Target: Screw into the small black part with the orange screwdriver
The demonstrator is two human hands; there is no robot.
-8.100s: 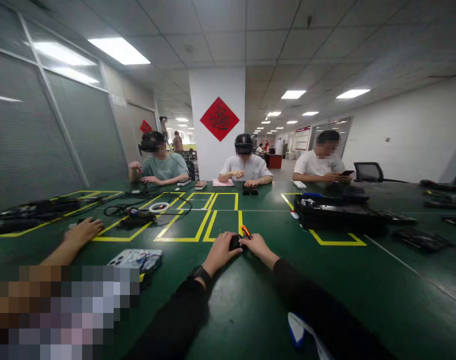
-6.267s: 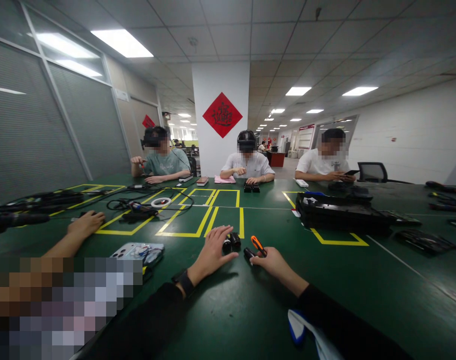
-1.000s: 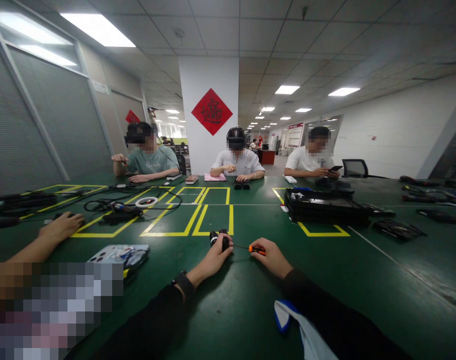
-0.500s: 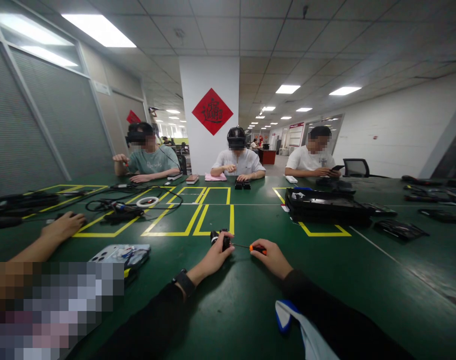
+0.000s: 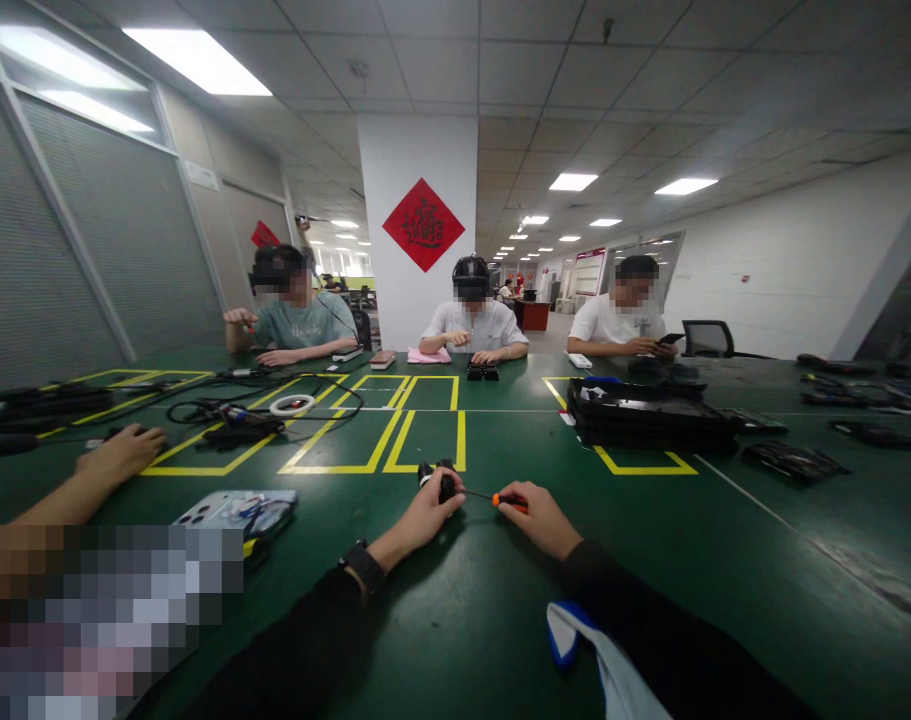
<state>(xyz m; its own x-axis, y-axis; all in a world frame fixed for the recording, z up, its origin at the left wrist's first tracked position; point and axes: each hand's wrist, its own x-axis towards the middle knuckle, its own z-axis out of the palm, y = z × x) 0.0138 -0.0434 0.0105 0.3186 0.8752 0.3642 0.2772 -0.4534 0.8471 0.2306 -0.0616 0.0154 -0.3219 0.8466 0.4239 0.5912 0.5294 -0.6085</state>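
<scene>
My left hand (image 5: 425, 512), with a dark band on its wrist, is closed around a small black object (image 5: 446, 484) above the green table (image 5: 455, 620). My right hand (image 5: 543, 517) grips the orange and black handle of a screwdriver (image 5: 511, 503). The thin shaft points left and its end meets the black object or lies just at it; the exact contact is too small to tell. Both hands are near the middle of the view, a short gap apart.
A phone-like item (image 5: 237, 510) and another person's hand (image 5: 121, 452) are at the left. Cables (image 5: 237, 415) lie beyond. A black case (image 5: 650, 415) stands at the right. A blue and white strap (image 5: 605, 650) lies near my right sleeve. Several people sit opposite.
The view has shifted very slightly. My hands keep their hold on the black object and the screwdriver, with hardly any movement.
</scene>
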